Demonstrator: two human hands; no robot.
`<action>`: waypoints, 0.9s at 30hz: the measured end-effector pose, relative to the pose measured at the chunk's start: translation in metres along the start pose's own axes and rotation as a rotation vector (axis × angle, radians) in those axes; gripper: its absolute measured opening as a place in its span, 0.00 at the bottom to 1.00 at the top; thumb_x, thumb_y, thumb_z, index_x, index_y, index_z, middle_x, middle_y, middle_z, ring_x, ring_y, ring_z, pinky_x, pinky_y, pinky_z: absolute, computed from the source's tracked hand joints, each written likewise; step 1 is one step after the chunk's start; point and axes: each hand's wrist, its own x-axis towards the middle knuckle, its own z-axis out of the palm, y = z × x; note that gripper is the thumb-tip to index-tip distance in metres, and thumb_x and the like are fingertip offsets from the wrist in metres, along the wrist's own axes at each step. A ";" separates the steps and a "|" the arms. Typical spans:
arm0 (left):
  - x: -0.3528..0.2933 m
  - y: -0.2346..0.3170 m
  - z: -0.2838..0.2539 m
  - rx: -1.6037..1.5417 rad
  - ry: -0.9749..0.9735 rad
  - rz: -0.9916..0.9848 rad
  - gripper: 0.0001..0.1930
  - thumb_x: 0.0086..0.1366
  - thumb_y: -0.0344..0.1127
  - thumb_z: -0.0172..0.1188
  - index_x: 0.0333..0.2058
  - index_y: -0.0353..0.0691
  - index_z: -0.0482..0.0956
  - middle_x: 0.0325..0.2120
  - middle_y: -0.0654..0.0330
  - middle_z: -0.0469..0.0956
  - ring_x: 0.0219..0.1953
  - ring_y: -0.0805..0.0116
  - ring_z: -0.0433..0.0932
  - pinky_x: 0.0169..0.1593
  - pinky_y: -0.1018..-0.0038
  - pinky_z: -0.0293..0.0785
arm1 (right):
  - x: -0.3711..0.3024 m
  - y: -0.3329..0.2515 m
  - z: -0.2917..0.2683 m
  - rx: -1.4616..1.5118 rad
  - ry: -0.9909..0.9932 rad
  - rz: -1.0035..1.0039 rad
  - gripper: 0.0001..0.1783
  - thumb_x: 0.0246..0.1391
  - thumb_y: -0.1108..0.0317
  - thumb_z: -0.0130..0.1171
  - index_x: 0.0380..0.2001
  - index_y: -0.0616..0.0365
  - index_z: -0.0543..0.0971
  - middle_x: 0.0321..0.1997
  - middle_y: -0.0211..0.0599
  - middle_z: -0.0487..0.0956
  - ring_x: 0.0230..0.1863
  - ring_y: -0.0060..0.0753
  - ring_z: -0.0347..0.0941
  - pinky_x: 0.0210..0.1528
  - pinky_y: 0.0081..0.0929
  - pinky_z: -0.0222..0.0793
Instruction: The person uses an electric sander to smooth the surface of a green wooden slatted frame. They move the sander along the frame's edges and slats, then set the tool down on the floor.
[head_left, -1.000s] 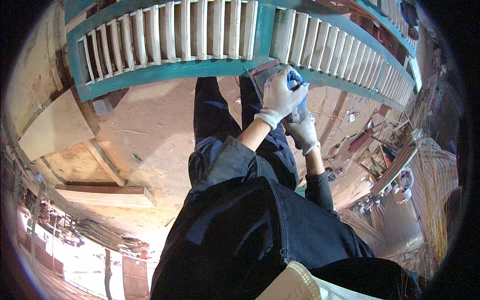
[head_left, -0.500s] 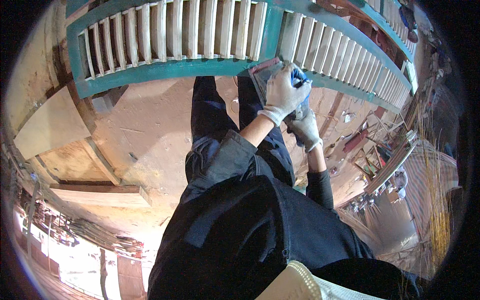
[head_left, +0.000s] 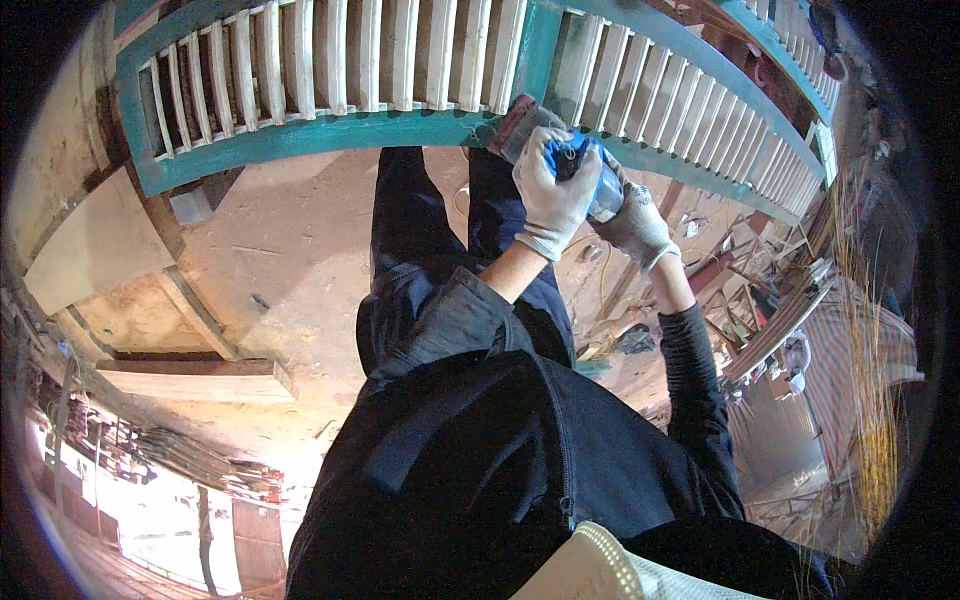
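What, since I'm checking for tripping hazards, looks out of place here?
Wood pieces lie jumbled on the floor to the right, looking untidy. The louvred panel also looks patchily painted beside the power tool, perhaps from wear.

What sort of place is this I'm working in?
Probably a woodworking shop: there's a power tool held at a teal slatted frame, a plank off to the left, and what looks like piled timber beyond it.
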 end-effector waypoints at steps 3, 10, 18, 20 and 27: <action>-0.023 0.007 -0.001 0.036 0.025 -0.052 0.12 0.49 0.30 0.68 0.28 0.39 0.72 0.23 0.59 0.76 0.26 0.64 0.78 0.34 0.71 0.73 | -0.012 0.035 0.013 -0.032 0.055 -0.151 0.47 0.44 0.58 0.67 0.66 0.54 0.58 0.52 0.55 0.76 0.53 0.54 0.74 0.52 0.39 0.71; 0.005 0.001 0.004 -0.062 -0.049 0.056 0.11 0.51 0.30 0.68 0.26 0.40 0.72 0.21 0.59 0.75 0.25 0.64 0.76 0.32 0.71 0.72 | -0.004 0.004 0.006 0.035 0.055 -0.021 0.45 0.46 0.56 0.66 0.65 0.58 0.58 0.48 0.56 0.78 0.51 0.56 0.75 0.50 0.41 0.72; -0.010 0.020 -0.002 0.142 -0.278 0.026 0.13 0.48 0.35 0.70 0.26 0.41 0.73 0.24 0.59 0.74 0.27 0.59 0.76 0.34 0.65 0.72 | -0.040 0.043 0.067 0.228 0.197 0.087 0.39 0.47 0.55 0.65 0.59 0.61 0.64 0.44 0.55 0.78 0.47 0.55 0.74 0.48 0.42 0.70; 0.005 0.027 0.000 0.135 -0.357 0.094 0.14 0.47 0.38 0.70 0.28 0.43 0.73 0.25 0.60 0.73 0.29 0.59 0.75 0.35 0.65 0.72 | -0.047 0.022 0.064 0.311 0.224 0.187 0.33 0.47 0.58 0.64 0.55 0.59 0.67 0.38 0.49 0.78 0.39 0.47 0.73 0.41 0.36 0.69; 0.091 0.055 0.035 0.283 -0.315 0.274 0.26 0.41 0.41 0.74 0.41 0.44 0.75 0.40 0.54 0.72 0.44 0.52 0.72 0.47 0.61 0.69 | 0.038 -0.023 0.014 0.173 0.592 -0.137 0.26 0.51 0.61 0.63 0.50 0.63 0.71 0.36 0.40 0.79 0.35 0.27 0.74 0.38 0.28 0.72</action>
